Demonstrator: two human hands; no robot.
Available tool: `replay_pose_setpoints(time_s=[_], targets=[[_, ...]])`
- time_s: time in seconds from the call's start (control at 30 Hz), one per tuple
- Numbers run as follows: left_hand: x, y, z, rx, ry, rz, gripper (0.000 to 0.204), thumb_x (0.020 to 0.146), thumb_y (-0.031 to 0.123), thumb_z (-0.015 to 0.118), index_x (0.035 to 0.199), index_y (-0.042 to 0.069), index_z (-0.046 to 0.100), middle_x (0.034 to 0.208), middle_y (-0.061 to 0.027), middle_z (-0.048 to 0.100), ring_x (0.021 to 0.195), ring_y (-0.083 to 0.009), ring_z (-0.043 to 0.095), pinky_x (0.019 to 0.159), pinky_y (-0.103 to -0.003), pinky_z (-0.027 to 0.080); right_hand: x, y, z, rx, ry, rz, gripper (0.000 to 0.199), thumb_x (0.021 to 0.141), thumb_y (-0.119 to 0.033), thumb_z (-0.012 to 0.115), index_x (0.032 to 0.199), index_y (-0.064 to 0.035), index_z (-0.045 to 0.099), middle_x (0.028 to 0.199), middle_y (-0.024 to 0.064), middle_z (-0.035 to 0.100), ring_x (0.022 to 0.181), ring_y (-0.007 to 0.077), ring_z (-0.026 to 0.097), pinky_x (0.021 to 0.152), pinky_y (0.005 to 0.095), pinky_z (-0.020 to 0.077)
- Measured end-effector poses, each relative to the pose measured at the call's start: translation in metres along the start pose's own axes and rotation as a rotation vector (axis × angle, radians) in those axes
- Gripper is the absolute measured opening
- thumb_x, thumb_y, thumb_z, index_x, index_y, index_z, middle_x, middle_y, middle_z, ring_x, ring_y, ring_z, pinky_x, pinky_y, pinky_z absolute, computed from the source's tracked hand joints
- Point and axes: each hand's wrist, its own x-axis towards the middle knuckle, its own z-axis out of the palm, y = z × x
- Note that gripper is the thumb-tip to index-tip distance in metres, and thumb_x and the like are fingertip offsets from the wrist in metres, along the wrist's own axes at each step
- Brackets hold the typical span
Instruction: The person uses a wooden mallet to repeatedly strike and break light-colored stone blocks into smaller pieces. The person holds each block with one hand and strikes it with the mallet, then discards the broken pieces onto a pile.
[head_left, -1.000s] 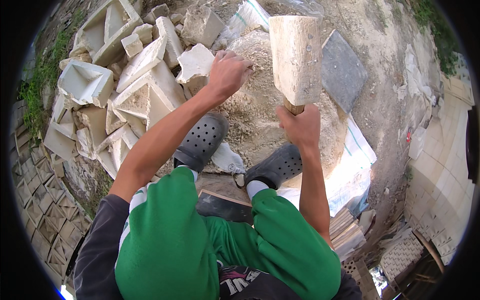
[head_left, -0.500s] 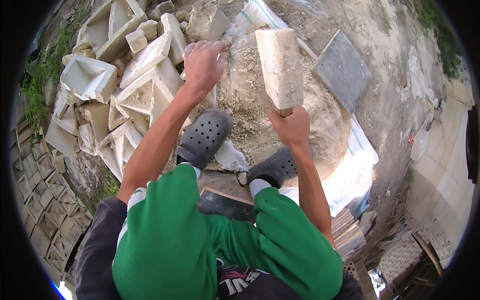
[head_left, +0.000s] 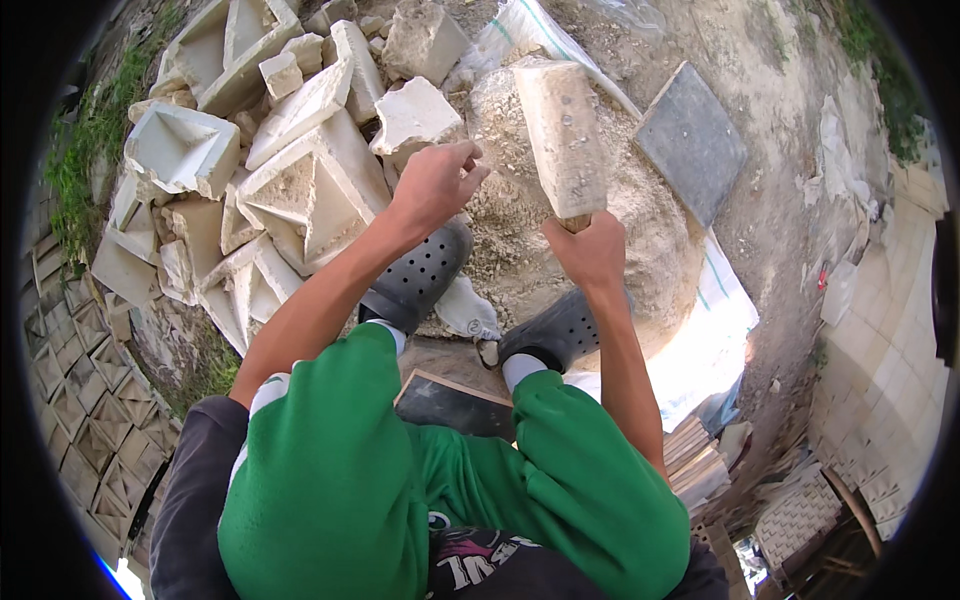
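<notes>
1. Now the right hand [head_left: 592,250] is wrapped around the short handle of a heavy mallet [head_left: 562,135], fingers curled tight together about it; the pale, block-shaped head stands up and away from the fist, tilted slightly to the left.
2. Just left of the mallet, the left hand [head_left: 432,185] hovers with its fingers loosely bent and bunched toward the thumb. Whether they pinch anything cannot be told from this view.
3. Under the mallet head lies a rounded mound of crushed stone [head_left: 520,240], sandy and crumbly, which both hands are above.
4. Near the base of the mallet, on the person's side of the mound, two dark perforated clogs [head_left: 420,275] are planted, one below each hand, with white socks showing above green trousers [head_left: 330,480].
5. Left of the mallet and beyond the left hand, a heap of broken pale stone blocks [head_left: 300,190] is piled, several with hollowed, pyramid-shaped recesses.
6. Right of the mallet head, a flat dark grey slab [head_left: 692,140] lies on the dirt, apart from the mound.
7. Beneath the mound, to the lower right of the mallet, a white woven sheet [head_left: 715,330] spreads out over the ground.
8. Below the clogs, between the knees, a dark framed board [head_left: 455,405] lies flat.
</notes>
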Motion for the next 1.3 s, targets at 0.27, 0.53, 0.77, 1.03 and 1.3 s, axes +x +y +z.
replay_pose_setpoints(time_s=[0.27, 0.53, 0.77, 1.03, 1.3], targets=[[-0.007, -0.024, 0.050, 0.181, -0.168, -0.033, 0.047, 0.084, 0.035, 0.078, 0.108, -0.001, 0.060, 0.096, -0.0242, 0.068, 0.093, -0.0421, 0.067, 0.079, -0.049, 0.052, 0.014, 0.025, 0.022, -0.061, -0.015, -0.113, 0.030, 0.076, -0.022, 0.074, 0.094, 0.0006, 0.072, 0.073, 0.0143, 0.071, 0.068, 0.0249, 0.072, 0.064, 0.0367, 0.0554], [-0.009, -0.008, 0.063, 0.144, -0.111, 0.007, 0.043, 0.085, 0.036, 0.077, 0.103, 0.001, 0.060, 0.095, -0.0191, 0.065, 0.094, -0.0399, 0.065, 0.079, -0.049, 0.052, 0.004, 0.040, 0.008, 0.076, -0.106, 0.183, 0.039, 0.073, -0.029, 0.074, 0.091, 0.0054, 0.071, 0.077, 0.0205, 0.071, 0.072, 0.0297, 0.071, 0.070, 0.0398, 0.0542], [-0.012, -0.006, 0.081, 0.142, -0.129, 0.193, 0.031, 0.089, 0.025, 0.072, 0.114, 0.008, 0.065, 0.106, -0.0129, 0.062, 0.094, -0.0334, 0.066, 0.077, -0.044, 0.054, -0.019, 0.084, 0.016, 0.037, 0.143, 0.141, 0.028, 0.077, -0.025, 0.073, 0.082, 0.0020, 0.067, 0.058, 0.0088, 0.065, 0.051, 0.0190, 0.065, 0.053, 0.0338, 0.0510], [-0.008, -0.004, 0.086, 0.133, -0.157, 0.292, 0.021, 0.095, 0.018, 0.060, 0.107, 0.005, 0.070, 0.097, -0.0173, 0.061, 0.089, -0.0372, 0.066, 0.074, -0.048, 0.055, -0.029, 0.087, 0.025, 0.189, 0.050, 0.306, 0.035, 0.077, -0.026, 0.072, 0.090, 0.0062, 0.067, 0.068, 0.0190, 0.069, 0.063, 0.0291, 0.070, 0.063, 0.0399, 0.0534], [0.023, 0.023, 0.063, 0.038, -0.039, 0.293, 0.018, 0.089, 0.016, 0.071, 0.103, 0.007, 0.076, 0.096, -0.0116, 0.068, 0.081, -0.0323, 0.069, 0.074, -0.042, 0.056, -0.030, 0.090, 0.017, 0.247, 0.094, 0.263, 0.033, 0.077, -0.025, 0.074, 0.087, 0.0057, 0.067, 0.066, 0.0147, 0.068, 0.054, 0.0214, 0.067, 0.056, 0.0363, 0.0515]])
